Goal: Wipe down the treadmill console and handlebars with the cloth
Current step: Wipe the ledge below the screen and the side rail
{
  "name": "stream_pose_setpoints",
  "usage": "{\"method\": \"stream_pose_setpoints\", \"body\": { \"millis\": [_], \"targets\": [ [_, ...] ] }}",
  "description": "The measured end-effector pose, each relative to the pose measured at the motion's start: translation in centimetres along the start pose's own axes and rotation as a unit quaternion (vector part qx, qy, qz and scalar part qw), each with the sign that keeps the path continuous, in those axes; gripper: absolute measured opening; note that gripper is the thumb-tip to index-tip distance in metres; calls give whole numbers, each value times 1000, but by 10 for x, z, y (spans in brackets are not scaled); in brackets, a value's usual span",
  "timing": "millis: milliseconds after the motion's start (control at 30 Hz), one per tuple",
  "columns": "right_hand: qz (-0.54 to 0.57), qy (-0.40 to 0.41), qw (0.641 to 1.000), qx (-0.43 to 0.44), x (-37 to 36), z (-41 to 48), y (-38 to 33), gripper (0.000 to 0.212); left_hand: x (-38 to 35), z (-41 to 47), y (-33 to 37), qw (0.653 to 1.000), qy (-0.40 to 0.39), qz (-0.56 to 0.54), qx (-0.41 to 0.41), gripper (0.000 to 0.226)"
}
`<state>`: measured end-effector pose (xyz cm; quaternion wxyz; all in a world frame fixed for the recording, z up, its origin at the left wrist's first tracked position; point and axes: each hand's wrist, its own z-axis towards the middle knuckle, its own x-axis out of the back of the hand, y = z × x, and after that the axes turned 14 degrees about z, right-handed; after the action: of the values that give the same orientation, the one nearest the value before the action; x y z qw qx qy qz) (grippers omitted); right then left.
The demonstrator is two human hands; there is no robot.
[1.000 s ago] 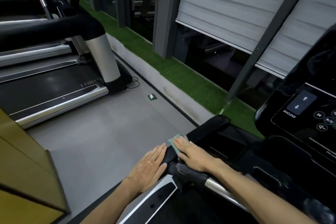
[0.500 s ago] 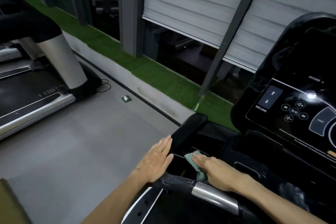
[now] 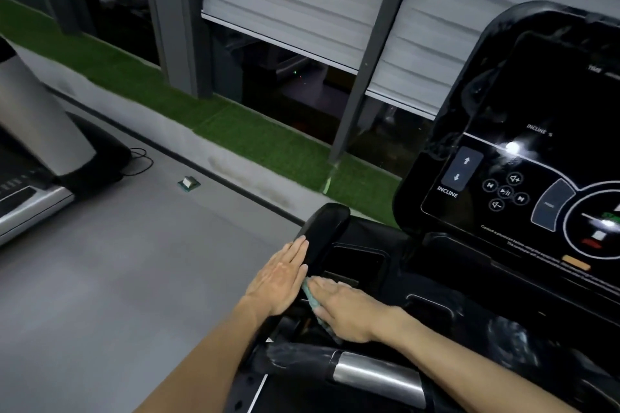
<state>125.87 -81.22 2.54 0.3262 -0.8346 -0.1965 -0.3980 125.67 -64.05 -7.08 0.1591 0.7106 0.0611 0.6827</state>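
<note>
Under the right grip (image 3: 349, 312), pressed onto the black ledge left of the console (image 3: 536, 151): the teal cloth (image 3: 310, 297), only its edge showing. Fingers laid straight over it, not curled. Just beside, flat against the padded side arm (image 3: 323, 231), the left grip (image 3: 280, 282), fingers straight and together. Below both wrists, the black-and-silver handlebar (image 3: 375, 375). Beyond, grey floor (image 3: 134, 278) and green turf strip (image 3: 235, 131).

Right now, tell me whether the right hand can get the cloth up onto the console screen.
Probably yes. The right hand presses the cloth flat on the tray below and left of the console screen, with nothing standing between them. The left hand rests on the side pad, out of the way.
</note>
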Motion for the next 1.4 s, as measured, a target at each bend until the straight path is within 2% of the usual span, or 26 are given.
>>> {"method": "stream_pose_setpoints", "body": {
  "millis": [300, 600, 800, 967, 1133, 1267, 1333, 1400],
  "targets": [
    [-41, 12, 999, -18, 12, -64, 43, 54, -4, 3, -2, 1000, 13, -10, -1, 56],
    [-32, 53, 998, 30, -10, 6, 4, 54, 3, 1, 2, 1000, 7, -7, -4, 55],
    [-25, 46, 999, 15, -1, -23, 24, 58, 7, -2, 3, 1000, 1, -5, -5, 57],
    [-104, 47, 993, -28, 4, -64, 40, 65, 6, -4, 6, 999, -4, 52, -9, 87],
    [-130, 128, 973, -138, 11, -34, 52, 59, 7, -7, 7, 996, 0, 84, -37, 92],
    [-169, 150, 946, -231, 17, 10, 65, 80, 4, -6, 6, 995, 7, 84, -47, 94],
    [-142, 197, 935, -259, 15, 29, 66, 74, 4, -7, 5, 996, 9, 82, -45, 90],
    [-123, 248, 926, -257, 23, 42, 65, 51, 6, -7, 5, 996, 9, 76, -40, 83]
  ]
}}
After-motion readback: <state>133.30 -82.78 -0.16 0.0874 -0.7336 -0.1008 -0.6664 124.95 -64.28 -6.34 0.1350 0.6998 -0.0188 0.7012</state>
